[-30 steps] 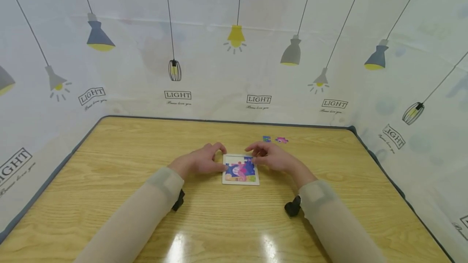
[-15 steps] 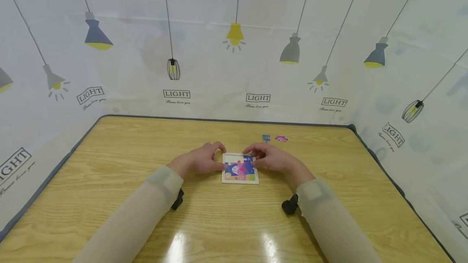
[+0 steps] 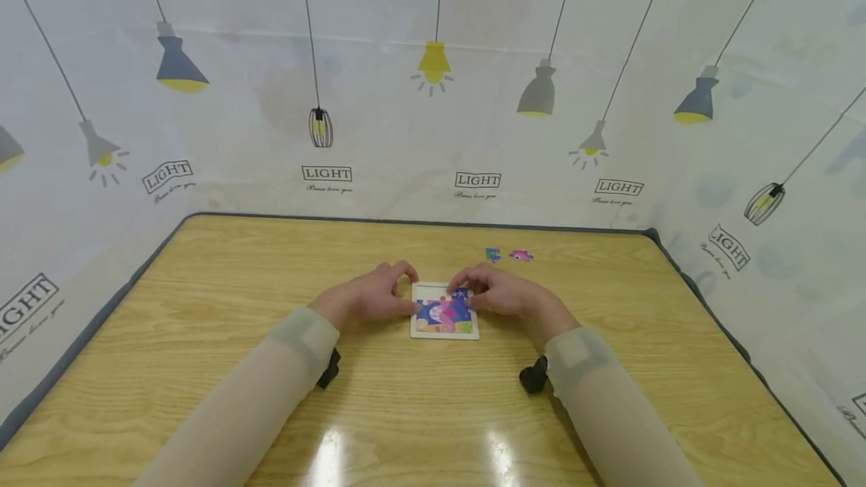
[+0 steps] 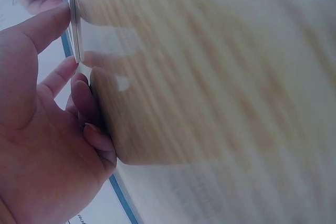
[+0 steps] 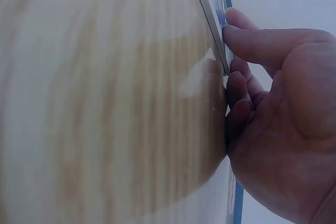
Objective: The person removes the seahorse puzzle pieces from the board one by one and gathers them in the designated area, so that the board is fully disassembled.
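A small square jigsaw puzzle in a white tray (image 3: 444, 335) lies flat on the table, its picture blue, pink and orange. Bare white backing shows in the upper left of the tray. My left hand (image 3: 375, 294) grips the tray's left side, thumb on the edge and index finger curled at the far corner. At the upper right, thumb and index finger of my right hand (image 3: 504, 291) are curled about a dark blue puzzle piece (image 3: 461, 294) with stars. In the right wrist view, the right thumb (image 5: 252, 40) lies on the tray's edge; the fingertips are partly hidden.
Two loose pieces lie beyond the right hand: a blue-green one (image 3: 493, 255) and a pink one (image 3: 521, 255). The wooden table (image 3: 406, 419) has a dark edge and meets a wall covering (image 3: 399, 141) printed with lamps.
The right index finger has moved from the tray's far rim inward, to the left side of the starred piece. The left hand keeps its grip. The loose pieces have stayed put.
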Motion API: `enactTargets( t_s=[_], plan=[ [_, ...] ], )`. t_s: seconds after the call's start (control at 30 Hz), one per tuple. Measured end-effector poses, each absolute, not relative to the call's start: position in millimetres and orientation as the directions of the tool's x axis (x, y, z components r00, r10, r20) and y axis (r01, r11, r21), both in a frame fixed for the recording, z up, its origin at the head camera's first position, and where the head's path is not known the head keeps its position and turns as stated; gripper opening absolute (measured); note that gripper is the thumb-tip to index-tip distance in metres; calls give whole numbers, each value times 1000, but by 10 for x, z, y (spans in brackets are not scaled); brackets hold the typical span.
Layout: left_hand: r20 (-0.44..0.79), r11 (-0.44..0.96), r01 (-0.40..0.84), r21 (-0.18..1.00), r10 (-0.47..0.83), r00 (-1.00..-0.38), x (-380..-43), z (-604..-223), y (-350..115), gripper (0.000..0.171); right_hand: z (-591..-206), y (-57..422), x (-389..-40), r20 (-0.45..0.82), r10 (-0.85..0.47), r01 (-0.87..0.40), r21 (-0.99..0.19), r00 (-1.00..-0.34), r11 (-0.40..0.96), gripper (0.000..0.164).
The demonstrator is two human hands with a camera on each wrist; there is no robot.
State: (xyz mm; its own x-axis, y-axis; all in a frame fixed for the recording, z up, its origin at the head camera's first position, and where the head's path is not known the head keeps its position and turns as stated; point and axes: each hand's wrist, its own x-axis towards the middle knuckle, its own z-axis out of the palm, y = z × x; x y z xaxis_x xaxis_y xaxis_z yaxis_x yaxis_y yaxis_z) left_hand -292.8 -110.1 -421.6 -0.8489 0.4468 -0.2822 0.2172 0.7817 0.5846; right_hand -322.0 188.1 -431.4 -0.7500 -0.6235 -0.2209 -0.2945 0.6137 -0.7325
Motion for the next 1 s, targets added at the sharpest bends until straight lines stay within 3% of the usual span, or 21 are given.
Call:
enactTargets(
  t_s=[0.57,1.0],
  plan=[
    [-279,774,215,595,450,-848,-2920,-4208,-1095,52,-4316,1897,-3198,-228,-590,-296,-693,-775,657,29],
    [-279,779,219,587,449,-849,-2935,-4231,-1096,51,-4348,1906,-3180,-212,-567,-254,-733,-796,631,26]
  ],
)
